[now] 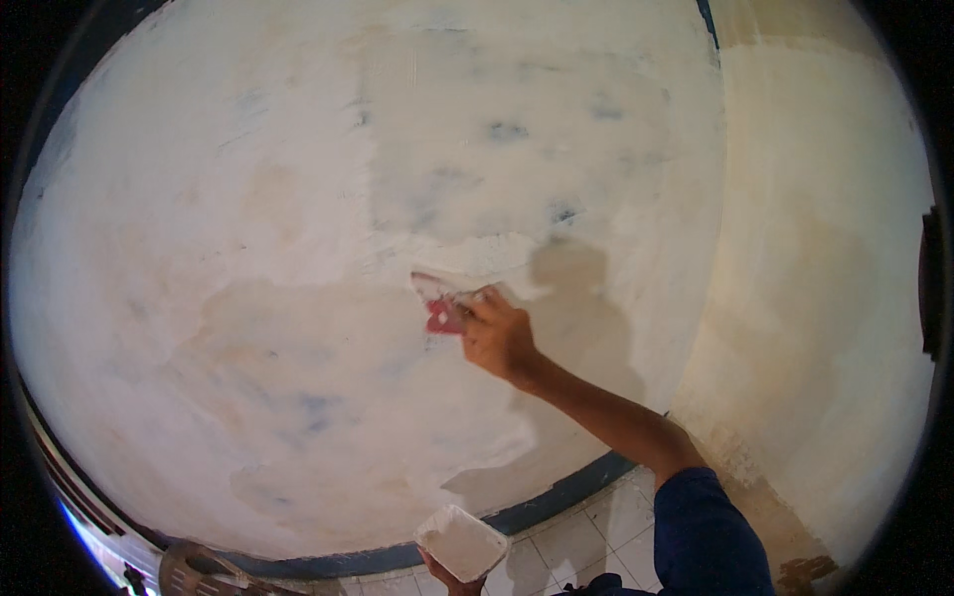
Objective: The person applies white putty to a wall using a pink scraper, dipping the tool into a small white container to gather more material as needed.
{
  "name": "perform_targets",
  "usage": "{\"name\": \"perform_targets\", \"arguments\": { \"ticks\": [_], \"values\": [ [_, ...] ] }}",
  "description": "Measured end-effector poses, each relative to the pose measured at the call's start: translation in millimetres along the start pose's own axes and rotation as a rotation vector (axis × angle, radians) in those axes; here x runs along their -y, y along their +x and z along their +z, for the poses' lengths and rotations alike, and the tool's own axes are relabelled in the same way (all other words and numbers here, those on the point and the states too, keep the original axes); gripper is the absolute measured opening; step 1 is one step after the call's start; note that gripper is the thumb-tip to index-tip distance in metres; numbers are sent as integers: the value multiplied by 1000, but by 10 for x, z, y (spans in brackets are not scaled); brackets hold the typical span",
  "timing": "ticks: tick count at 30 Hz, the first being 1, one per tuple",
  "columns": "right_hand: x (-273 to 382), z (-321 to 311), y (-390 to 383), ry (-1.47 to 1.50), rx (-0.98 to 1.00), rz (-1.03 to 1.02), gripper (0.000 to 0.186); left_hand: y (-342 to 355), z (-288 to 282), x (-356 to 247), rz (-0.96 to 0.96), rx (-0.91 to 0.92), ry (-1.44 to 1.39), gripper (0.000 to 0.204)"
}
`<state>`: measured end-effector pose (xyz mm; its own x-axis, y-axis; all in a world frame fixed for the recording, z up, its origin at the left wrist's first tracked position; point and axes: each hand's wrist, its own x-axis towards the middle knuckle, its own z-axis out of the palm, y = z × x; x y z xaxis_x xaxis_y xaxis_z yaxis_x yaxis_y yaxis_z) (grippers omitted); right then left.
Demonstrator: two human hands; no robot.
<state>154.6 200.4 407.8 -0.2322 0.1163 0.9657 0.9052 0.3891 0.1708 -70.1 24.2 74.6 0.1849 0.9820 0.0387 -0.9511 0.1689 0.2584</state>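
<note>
My right hand (502, 338) grips a putty knife (444, 317) with a red part and a pale-smeared edge. The knife is at the wall (298, 199), which is coated in whitish filler with grey-blue patches showing through; whether its edge touches the surface I cannot tell. Low in the picture, my left hand (449, 578) supports a white, rounded-square tub (462, 543) from beneath. Pale paste coats the inside of the tub. Most of the left hand is hidden under it.
A dark blue band (561, 497) runs along the foot of the wall above white floor tiles (586, 541). On the right the wall meets a yellowish side wall (795, 248). A brown slatted chair-like object (189, 571) stands at the lower left.
</note>
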Motion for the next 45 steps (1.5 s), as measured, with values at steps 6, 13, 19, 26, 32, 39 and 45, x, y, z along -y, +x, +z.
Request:
{"name": "perform_targets", "arguments": {
  "ticks": [6, 13, 19, 26, 32, 39, 45],
  "values": [
    [-801, -370, 715, -292, -262, 216, 31, 4, 298, -97, 6, -100, 9, 75],
    [-85, 5, -77, 51, 41, -81, 41, 110, -124, -88, 8, -26, 15, 76],
    [-1474, -477, -334, -51, -377, 550, 21, -23, 458, -200, -50, -196, -56, 75],
    [-1702, -462, -324, -421, -325, 394, 25, 114, -128, -37, -9, 107, -1, 72],
    [-341, -109, -252, -50, -11, 225, 39, 118, -21, -18, -22, -81, 103, 75],
    [-1042, -327, -9, -277, -289, 259, 52, 186, -144, -20, -63, 44, -7, 73],
    [-931, 110, -583, -399, 40, 366, 45, 297, -837, -7, 1, 300, -39, 70]
  ]
}}
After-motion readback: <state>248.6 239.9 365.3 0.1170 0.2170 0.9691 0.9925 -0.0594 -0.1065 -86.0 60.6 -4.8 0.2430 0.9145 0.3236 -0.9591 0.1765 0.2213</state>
